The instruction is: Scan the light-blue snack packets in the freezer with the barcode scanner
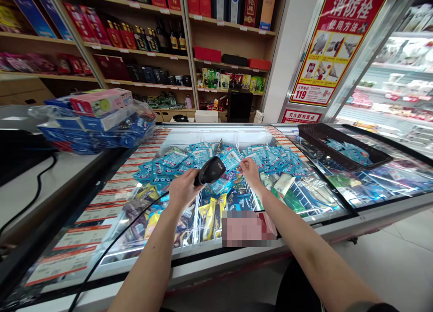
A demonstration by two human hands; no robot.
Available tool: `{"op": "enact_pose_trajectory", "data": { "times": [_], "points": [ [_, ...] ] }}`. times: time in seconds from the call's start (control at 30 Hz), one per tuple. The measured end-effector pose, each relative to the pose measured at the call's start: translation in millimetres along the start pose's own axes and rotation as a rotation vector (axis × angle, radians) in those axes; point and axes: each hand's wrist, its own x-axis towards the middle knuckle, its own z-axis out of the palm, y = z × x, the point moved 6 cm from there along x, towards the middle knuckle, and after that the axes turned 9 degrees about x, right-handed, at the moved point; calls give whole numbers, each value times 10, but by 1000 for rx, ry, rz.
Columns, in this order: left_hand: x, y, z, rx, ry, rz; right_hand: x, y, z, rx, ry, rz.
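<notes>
A person at an open freezer (389,218) grips a black scanner (212,170) in the left hand (183,188), fingers closed around its handle, while the right hand (251,171) pinches the edge of a blue packet (232,159) between thumb and fingertips. The packet lies directly left of the right hand and ahead of the left, just beyond the scanner's head; whether the two touch cannot be told. A cable (117,239) trails from the left hand back toward the person's left side.

More blue packets are heaped beyond both hands, one pile (171,161) ahead of the left and another (275,156) just right of the right hand. Yellow packs (211,217) stand in a wire basket on the near side of the hands, between the forearms. Well to the right of the right hand, a dark tray (314,136) holds further blue packets. Boxes (101,107) wrapped in plastic sit well beyond the left hand, to its left; stocked shelves (233,25) line the wall farther on.
</notes>
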Motion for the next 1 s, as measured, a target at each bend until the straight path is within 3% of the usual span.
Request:
{"op": "enact_pose_trajectory", "data": {
  "times": [0.23, 0.53, 1.0],
  "points": [
    [2, 32, 30, 4, -61, 3, -30, -40, 9, -77, -6, 54],
    [8, 33, 48, 34, -16, 1, -23, -53, 18, -106, -9, 46],
    [18, 56, 56, 7, -43, 12, 29, -10, -68, 99, -9, 121]
  ]
}}
